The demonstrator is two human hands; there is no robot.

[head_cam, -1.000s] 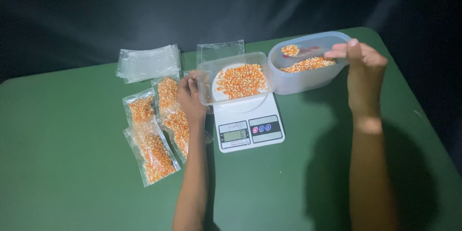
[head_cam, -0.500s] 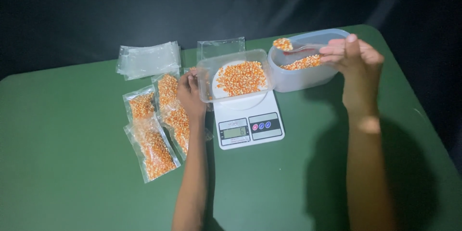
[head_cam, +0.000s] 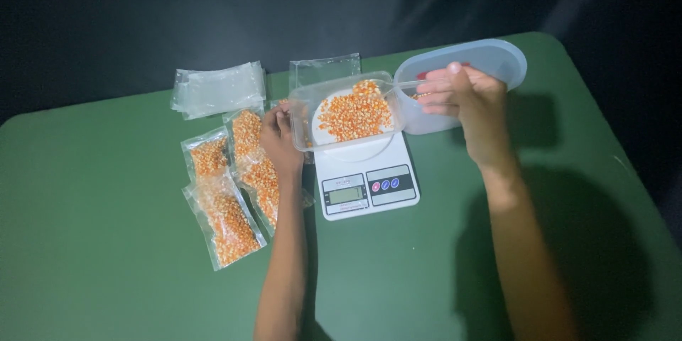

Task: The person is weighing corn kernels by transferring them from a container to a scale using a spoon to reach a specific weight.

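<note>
My left hand [head_cam: 279, 139] rests at the left edge of a clear plastic tray [head_cam: 304, 108] of orange corn kernels [head_cam: 355, 114] that sits on a white digital kitchen scale [head_cam: 364, 182]. My right hand [head_cam: 470, 103] grips a clear plastic spoon [head_cam: 398, 86] whose bowl, loaded with kernels, is over the far right corner of the tray. Behind that hand stands a clear tub [head_cam: 490, 57]; its contents are hidden by my hand.
Three sealed clear bags of kernels [head_cam: 224, 209] lie left of the scale on the green table [head_cam: 106, 263]. A stack of empty clear bags [head_cam: 217, 89] and one more empty bag [head_cam: 325, 68] lie at the back. The table's right edge curves near the tub.
My right hand has lifted the loaded spoon out of the tub and carried it left, over the tray on the scale. My left hand has stayed at the tray's edge.
</note>
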